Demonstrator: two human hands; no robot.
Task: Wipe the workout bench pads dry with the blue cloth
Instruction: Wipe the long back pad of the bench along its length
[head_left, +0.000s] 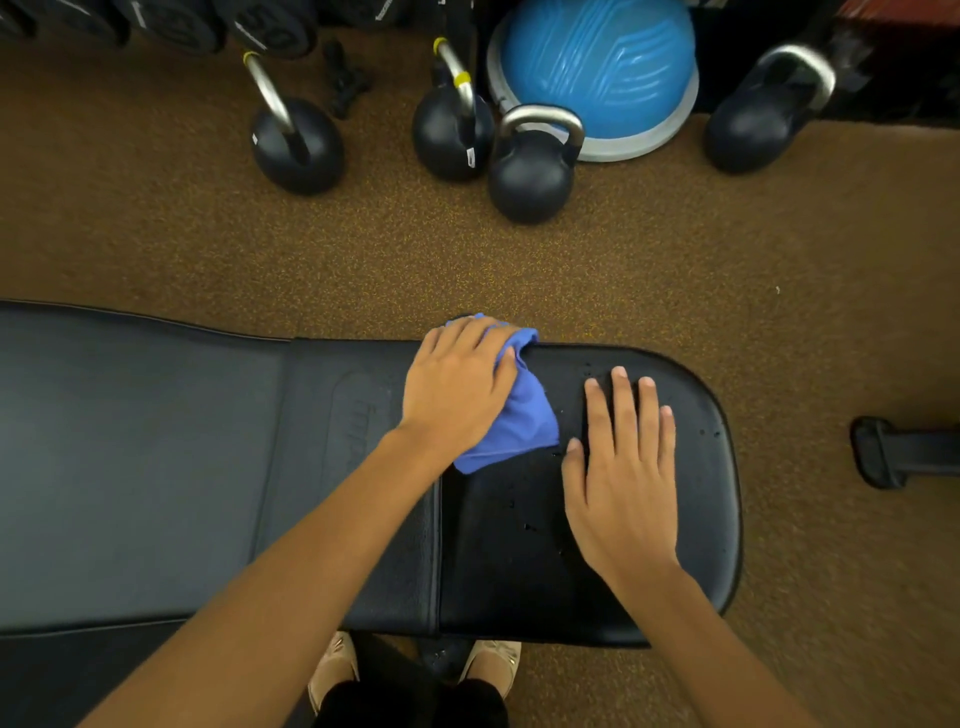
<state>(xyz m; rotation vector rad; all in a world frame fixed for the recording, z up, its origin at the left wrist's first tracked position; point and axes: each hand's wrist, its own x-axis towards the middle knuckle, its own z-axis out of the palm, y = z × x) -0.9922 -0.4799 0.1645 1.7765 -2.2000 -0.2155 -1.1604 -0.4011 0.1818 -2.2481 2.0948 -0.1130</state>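
Bench (322, 441): laid across the lower half of the frame, with the back pad (135, 457) at left and the seat pad (509, 571) at right.
Cloth (524, 421): on the seat pad's upper left corner, gripped under the left hand (457, 384).
Right hand (623, 483): laid flat on the seat pad, just right of the cloth.
Droplets (527, 527): scattered on the seat pad.
Kettlebells (531, 179): four on the floor (208, 249) above the bench, three at upper centre and one at upper right.
Dome (597, 62): top centre, behind the kettlebells.
Plates (171, 21): ranged along the top left edge.
Shoes (332, 670): below the bench, bottom centre.
Frame foot (883, 452): at the right edge, apart from the seat pad.
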